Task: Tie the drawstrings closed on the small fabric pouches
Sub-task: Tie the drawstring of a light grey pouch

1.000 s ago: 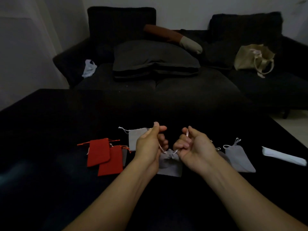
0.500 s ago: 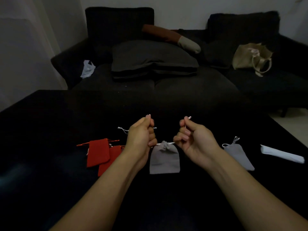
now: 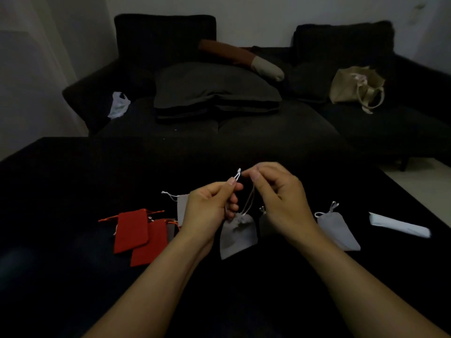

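**Grey pouch held up by its strings at the centre of the frame**

A grey pouch (image 3: 238, 236) is held just below the centre of the frame, its gathered mouth turned upward, above the dark worktop (image 3: 73, 181). The white drawstrings (image 3: 249, 203) are drawn up from its mouth. One looped end is pinched between the thumb and forefinger of the left hand (image 3: 210, 211). The fingers of the right hand (image 3: 280, 201) are curled, and a string is pinched at their tips, slightly blurred. Two red pouches (image 3: 139, 234) are seen overlapping at the lower left. Another grey pouch (image 3: 338, 230), its strings knotted, lies to the right, with a white folded packet (image 3: 400, 225) further right.
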The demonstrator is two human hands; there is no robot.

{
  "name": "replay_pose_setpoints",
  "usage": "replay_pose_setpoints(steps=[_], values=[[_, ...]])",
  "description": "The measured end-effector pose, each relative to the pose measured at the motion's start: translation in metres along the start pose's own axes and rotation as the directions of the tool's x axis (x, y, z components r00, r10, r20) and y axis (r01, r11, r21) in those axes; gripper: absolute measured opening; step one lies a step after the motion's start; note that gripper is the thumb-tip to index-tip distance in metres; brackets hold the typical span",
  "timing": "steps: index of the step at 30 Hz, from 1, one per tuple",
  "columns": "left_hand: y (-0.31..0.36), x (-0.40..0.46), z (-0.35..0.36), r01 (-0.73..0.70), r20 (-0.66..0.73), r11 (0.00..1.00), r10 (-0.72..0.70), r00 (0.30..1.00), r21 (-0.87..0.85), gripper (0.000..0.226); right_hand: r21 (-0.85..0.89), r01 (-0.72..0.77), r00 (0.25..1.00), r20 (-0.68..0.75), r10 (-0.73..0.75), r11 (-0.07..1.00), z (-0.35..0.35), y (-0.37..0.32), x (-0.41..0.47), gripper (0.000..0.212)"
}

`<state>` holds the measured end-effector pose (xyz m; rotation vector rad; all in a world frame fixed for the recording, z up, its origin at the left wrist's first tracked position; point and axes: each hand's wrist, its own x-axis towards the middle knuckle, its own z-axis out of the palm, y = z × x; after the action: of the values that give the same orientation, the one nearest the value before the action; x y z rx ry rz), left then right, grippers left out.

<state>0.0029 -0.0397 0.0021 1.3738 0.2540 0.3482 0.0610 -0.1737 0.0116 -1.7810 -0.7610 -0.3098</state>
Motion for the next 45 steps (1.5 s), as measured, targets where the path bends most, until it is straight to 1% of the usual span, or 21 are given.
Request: replay_pose_setpoints(steps=[2, 4, 6, 8, 12, 14, 16, 18, 21, 25, 28, 30, 32, 33, 34, 36, 38, 40, 41, 43, 45], values=[[0.001, 0.0, -0.001, -0.012, -0.004, 0.999, 0.012, 1.0, 0.035, 0.027, -0.035, 0.071, 0.997, 0.033, -0.07, 0.997, -0.001, 0.001, 0.0, 0.02], [0.002, -0.003, 0.0, -0.005, 0.044, 0.996, 0.001, 0.999, 0.094, 0.037, -0.058, 0.094, 0.988, 0.125, -0.086, 0.994, -0.001, -0.002, 0.0, 0.023], [0.003, -0.007, 0.002, 0.011, 0.099, 0.994, -0.022, 0.995, 0.11, 0.045, -0.045, 0.109, 0.98, 0.171, -0.1, 0.993, 0.0, -0.004, -0.001, 0.023], [0.006, -0.009, 0.005, 0.046, 0.162, 0.998, -0.052, 0.985, 0.039, 0.043, 0.006, 0.056, 0.984, 0.169, -0.056, 0.998, 0.0, -0.004, 0.0, 0.02], [0.011, -0.009, 0.007, 0.177, 0.266, 0.978, -0.142, 0.953, -0.115, 0.027, 0.053, -0.088, 0.984, 0.159, 0.079, 0.995, -0.004, -0.003, 0.002, 0.015], [0.011, -0.008, 0.004, 0.147, 0.29, 0.987, -0.125, 0.949, -0.057, 0.03, 0.107, -0.147, 0.975, 0.181, 0.126, 0.983, -0.007, -0.005, 0.004, 0.011], [0.008, -0.01, 0.001, 0.068, 0.308, 0.995, -0.089, 0.947, 0.078, 0.027, 0.198, -0.259, 0.951, 0.226, 0.213, 0.945, -0.011, -0.008, 0.005, 0.01], [0.004, -0.011, 0.0, 0.024, 0.301, 0.987, -0.073, 0.951, 0.161, 0.024, 0.292, -0.383, 0.91, 0.283, 0.303, 0.876, -0.014, -0.009, 0.005, 0.013], [0.004, -0.011, 0.0, 0.038, 0.251, 0.991, -0.069, 0.965, 0.126, 0.028, 0.358, -0.471, 0.871, 0.332, 0.362, 0.806, -0.018, -0.009, 0.005, 0.018], [0.006, -0.01, 0.004, 0.122, 0.181, 0.992, -0.126, 0.975, 0.032, 0.03, 0.337, -0.462, 0.88, 0.293, 0.375, 0.821, -0.02, -0.01, 0.005, 0.021], [0.003, -0.01, 0.003, 0.128, 0.106, 0.992, -0.127, 0.986, 0.003, 0.027, 0.332, -0.469, 0.881, 0.243, 0.406, 0.819, -0.02, -0.01, 0.005, 0.024], [0.001, -0.008, 0.0, 0.122, 0.06, 0.993, -0.121, 0.991, -0.004, 0.02, 0.337, -0.489, 0.872, 0.223, 0.436, 0.805, -0.021, -0.012, 0.006, 0.025], [0.002, -0.006, -0.001, 0.119, -0.002, 0.992, -0.119, 0.993, -0.048, 0.015, 0.356, -0.519, 0.854, 0.261, 0.451, 0.777, -0.022, -0.015, 0.006, 0.029], [0.003, -0.005, 0.0, 0.124, -0.012, 0.988, -0.125, 0.992, -0.092, 0.014, 0.356, -0.551, 0.831, 0.318, 0.457, 0.755, -0.023, -0.016, 0.005, 0.033], [0.005, -0.005, 0.0, 0.133, 0.006, 0.98, -0.134, 0.991, -0.145, 0.013, 0.34, -0.592, 0.796, 0.393, 0.461, 0.731, -0.023, -0.018, 0.004, 0.036], [0.01, -0.006, 0.001, 0.173, 0.097, 0.962, -0.155, 0.983, -0.213, 0.013, 0.291, -0.659, 0.711, 0.542, 0.448, 0.694, -0.021, -0.021, 0.0, 0.034], [0.014, -0.008, -0.002, 0.2, 0.196, 0.965, -0.165, 0.967, -0.171, 0.013, 0.262, -0.674, 0.67, 0.612, 0.421, 0.691, -0.019, -0.02, -0.002, 0.024], [0.016, -0.008, -0.006, 0.191, 0.252, 0.975, -0.157, 0.955, -0.117, 0.014, 0.218, -0.675, 0.664, 0.595, 0.452, 0.705, -0.019, -0.018, -0.001, 0.015], [0.017, -0.008, -0.007, 0.188, 0.261, 0.976, -0.155, 0.953, -0.108, 0.014, 0.193, -0.678, 0.662, 0.579, 0.475, 0.71, -0.019, -0.017, -0.001, 0.015], [0.019, -0.007, -0.01, 0.173, 0.252, 0.982, -0.149, 0.956, -0.076, 0.014, 0.163, -0.68, 0.66, 0.56, 0.5, 0.715, -0.02, -0.016, 0.0, 0.017], [0.02, -0.005, -0.013, 0.101, 0.213, 0.995, -0.102, 0.972, 0.016, 0.014, 0.166, -0.677, 0.674, 0.53, 0.514, 0.717, -0.02, -0.015, 0.0, 0.015]])
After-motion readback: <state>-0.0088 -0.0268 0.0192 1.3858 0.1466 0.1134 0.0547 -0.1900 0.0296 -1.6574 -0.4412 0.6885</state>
